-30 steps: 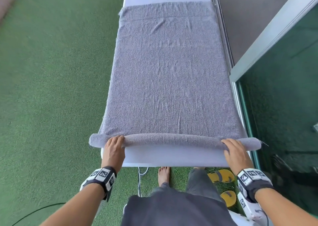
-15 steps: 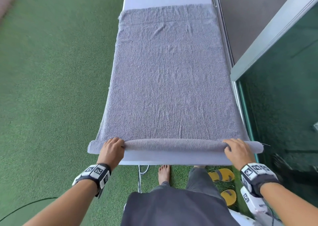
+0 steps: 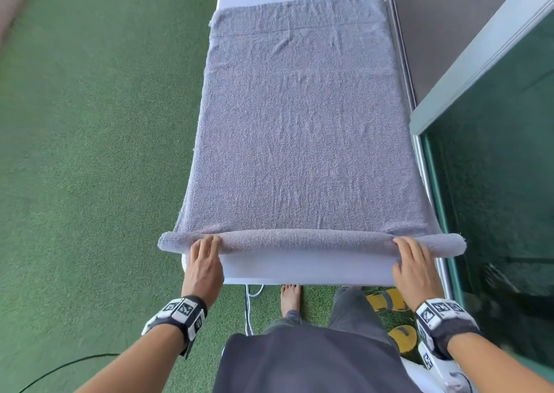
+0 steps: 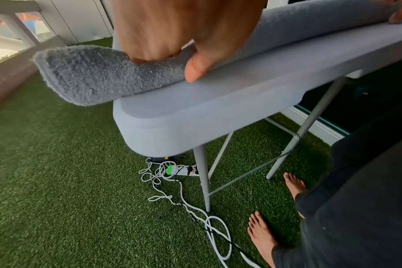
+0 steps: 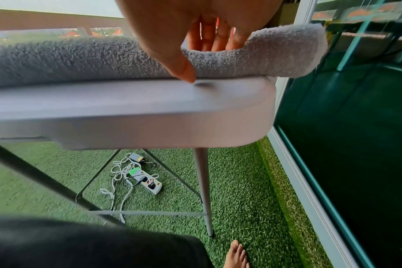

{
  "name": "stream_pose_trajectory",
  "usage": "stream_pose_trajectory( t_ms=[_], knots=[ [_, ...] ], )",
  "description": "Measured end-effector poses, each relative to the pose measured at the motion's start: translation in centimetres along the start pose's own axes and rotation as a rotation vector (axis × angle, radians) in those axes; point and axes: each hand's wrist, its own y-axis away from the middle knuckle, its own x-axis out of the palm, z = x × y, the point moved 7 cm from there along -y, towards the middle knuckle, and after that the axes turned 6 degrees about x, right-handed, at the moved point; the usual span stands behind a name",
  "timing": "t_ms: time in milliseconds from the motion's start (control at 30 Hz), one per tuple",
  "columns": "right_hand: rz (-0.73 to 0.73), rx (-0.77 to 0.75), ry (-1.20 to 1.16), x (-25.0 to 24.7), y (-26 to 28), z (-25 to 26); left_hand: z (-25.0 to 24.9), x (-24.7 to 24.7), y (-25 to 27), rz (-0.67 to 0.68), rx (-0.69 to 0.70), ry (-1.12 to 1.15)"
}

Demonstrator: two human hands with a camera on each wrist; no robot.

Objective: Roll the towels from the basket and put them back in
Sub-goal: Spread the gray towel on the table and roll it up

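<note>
A grey towel (image 3: 299, 129) lies flat along the white folding table (image 3: 299, 272). Its near end is wound into a thin roll (image 3: 299, 238) across the table's near edge, with both ends overhanging the sides. My left hand (image 3: 205, 252) grips the roll near its left end. In the left wrist view its fingers curl into the roll (image 4: 92, 76) and the thumb (image 4: 195, 70) presses the near side. My right hand (image 3: 415, 261) holds the right end; the right wrist view shows fingers draped over the roll (image 5: 80, 59) and the thumb (image 5: 184, 72) touching the tabletop. No basket is in view.
A glass railing with a metal frame (image 3: 494, 168) runs close along the table's right side. Green turf (image 3: 90, 153) spreads to the left. Under the table lie a power strip and tangled cables (image 4: 184, 170). Yellow sandals (image 3: 386, 299) sit by my bare feet.
The roll has turned a little farther away from me and grown slightly thicker. Both hands have re-set on it, with the fingers reaching forward again over the top.
</note>
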Motion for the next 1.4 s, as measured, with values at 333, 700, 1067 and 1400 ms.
stream_pose_trajectory(
  t_ms=[333, 700, 1067, 1400],
  knots=[
    [0.114, 0.013, -0.037, -0.9, -2.8, -0.3, 0.0, -1.1, -1.9, 0.054, 0.102, 0.018],
    [0.058, -0.018, 0.077, -2.7, -5.5, 0.9, 1.1, -2.3, -7.6, 0.131, 0.025, -0.038],
    [0.026, -0.083, -0.042, -1.9, -4.5, 1.2, -0.1, -0.3, -3.8, 0.086, 0.031, -0.055],
    [0.067, -0.046, -0.177, -1.0, -2.5, 0.2, 0.1, -0.6, -2.1, 0.093, 0.108, -0.106]
  ],
)
